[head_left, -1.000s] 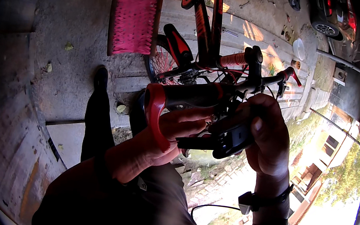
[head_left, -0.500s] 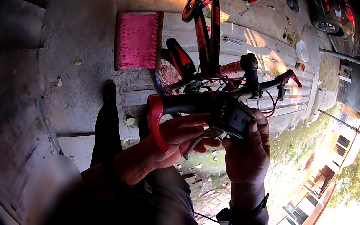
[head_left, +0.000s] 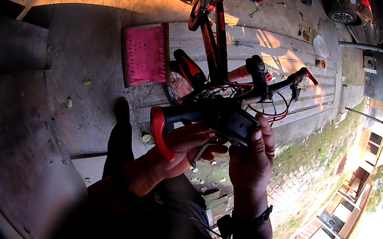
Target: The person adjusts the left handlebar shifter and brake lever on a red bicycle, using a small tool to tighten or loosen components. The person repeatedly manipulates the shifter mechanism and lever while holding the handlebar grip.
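Note:
A black, boxy device (head_left: 238, 125) with two small slots in its face sits on the handlebar (head_left: 185, 114) of a black and red bicycle. My right hand (head_left: 254, 155) pinches its right edge between thumb and fingers. Under the left grip, my left hand (head_left: 178, 148) reaches past the curved red bar end (head_left: 157, 125). Its fingers curl around the brake lever (head_left: 200, 154) and up to the device's underside; what they press on there is hidden. Cables (head_left: 278, 113) loop out near the stem (head_left: 257, 70), and a red lever (head_left: 312, 77) marks the bar's far end.
Beside the bicycle stands a low stool with a pink woven top (head_left: 145, 57). A white basin (head_left: 320, 46), a small tin (head_left: 320, 64) and a wrench (head_left: 244, 45) lie farther off on the concrete. A dark car (head_left: 348, 14) is parked at the upper right.
The bicycle's front and both hands sit slightly farther left in the picture as the view has shifted. Both hands keep nearly the same hold around the device.

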Motion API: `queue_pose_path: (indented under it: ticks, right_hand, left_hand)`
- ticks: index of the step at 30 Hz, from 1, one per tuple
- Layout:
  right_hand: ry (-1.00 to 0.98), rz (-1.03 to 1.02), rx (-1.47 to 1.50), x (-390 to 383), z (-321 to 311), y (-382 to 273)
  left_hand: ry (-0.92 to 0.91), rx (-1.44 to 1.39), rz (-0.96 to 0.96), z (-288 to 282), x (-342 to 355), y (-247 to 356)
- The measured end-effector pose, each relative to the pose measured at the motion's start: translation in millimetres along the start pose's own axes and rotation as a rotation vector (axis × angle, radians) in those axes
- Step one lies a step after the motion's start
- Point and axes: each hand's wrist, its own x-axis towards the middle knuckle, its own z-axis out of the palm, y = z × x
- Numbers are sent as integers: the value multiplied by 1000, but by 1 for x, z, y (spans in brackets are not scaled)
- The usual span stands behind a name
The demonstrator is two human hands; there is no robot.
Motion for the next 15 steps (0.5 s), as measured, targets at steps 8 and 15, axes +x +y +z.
queue_pose_path:
  ticks: [8,15]
  right_hand:
    - [-21,16,17,1,-7,-2]
    - [37,-33,-232,-4,-3,-5]
  left_hand:
    - [21,17,-17,-5,0,-2]
    - [24,14,-13,0,-1,1]
